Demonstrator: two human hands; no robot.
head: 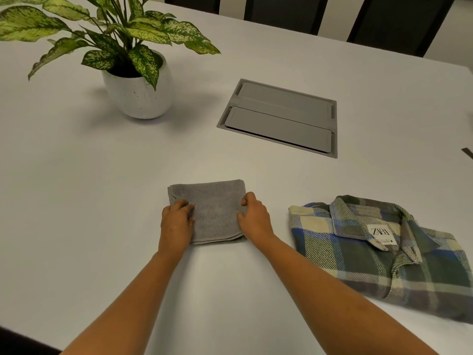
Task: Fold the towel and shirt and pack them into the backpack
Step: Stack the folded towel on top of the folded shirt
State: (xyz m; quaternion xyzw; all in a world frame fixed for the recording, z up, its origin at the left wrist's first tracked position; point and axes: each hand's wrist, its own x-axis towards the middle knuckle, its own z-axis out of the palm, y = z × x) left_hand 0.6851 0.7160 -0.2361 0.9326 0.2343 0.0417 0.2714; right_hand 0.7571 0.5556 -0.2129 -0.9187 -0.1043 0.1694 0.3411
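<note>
A grey towel (213, 210), folded into a small rectangle, lies on the white table (102, 162) in front of me. My left hand (176, 221) grips its left edge with curled fingers. My right hand (254, 216) grips its right edge, thumb on top of the cloth. A plaid shirt (384, 254) in green, blue and cream lies folded to the right of the towel, collar and label facing up. No backpack is in view.
A potted plant in a white pot (138, 96) stands at the back left. A grey recessed cable hatch (279, 116) sits in the table's middle. Dark chairs (384, 19) line the far edge. A small dark object (468, 152) shows at the right border.
</note>
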